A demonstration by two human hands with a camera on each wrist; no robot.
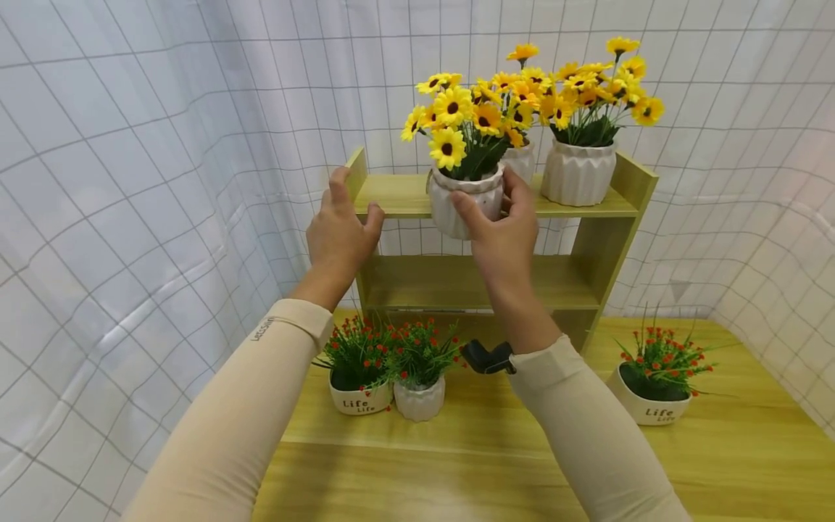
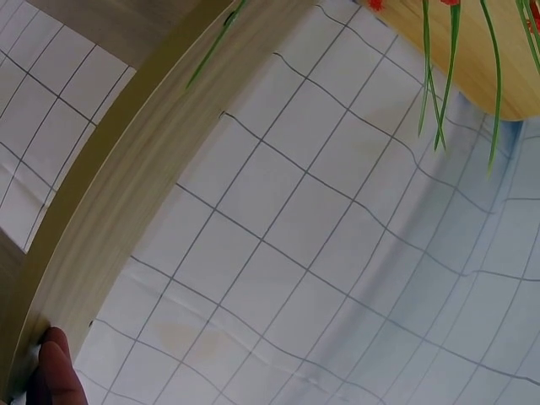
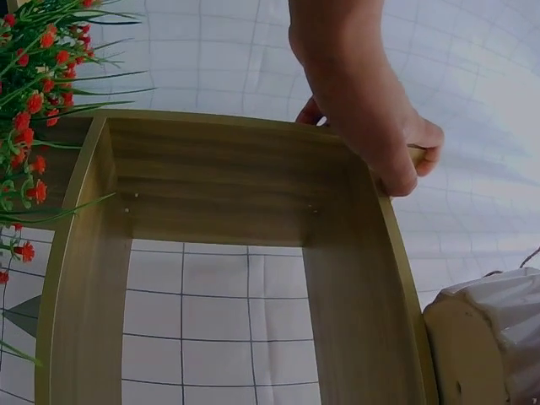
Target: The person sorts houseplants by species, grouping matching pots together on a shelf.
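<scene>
Checked cloth [image 1: 130, 239]: hangs behind and beside everything; 12 o'clock means straight ahead of the wearer in the head view
Wood-grain tabletop [image 1: 404, 471]: spreads toward 6 o'clock, beneath the shelf
Wooden shelf [image 1: 430, 279]: stands at 12 o'clock; its top board [image 1: 391, 194] has its long axis running 9 to 3 o'clock
Rear sunflower pot [image 1: 520, 159]: on the top board, between 1 and 2 o'clock from the held pot; right sunflower pot [image 1: 578, 174]: also on the board, between 2 and 3
Held sunflower pot [image 1: 449, 210]: white, fluted, roughly upright; it overlaps the board's front edge, its underside showing in the right wrist view; contact with the edge, cannot tell; the board's left stretch lies just past 9 o'clock from it, and this offset between base and board is what placement would hinge on
Red-flowered pots: left "Life" planter [image 1: 361, 401] just beside a small fluted pot [image 1: 420, 401] at 7 o'clock; right "Life" planter [image 1: 655, 410] well apart at 4
Right hand [image 1: 505, 235]: nearer one; thumb and fingers clamped on the held pot's side, the pot between 10 and 11 o'clock from it
Left hand [image 1: 342, 232]: gripping the left upright [image 1: 357, 170], between 8 and 9 o'clock from the pot, well apart
</scene>
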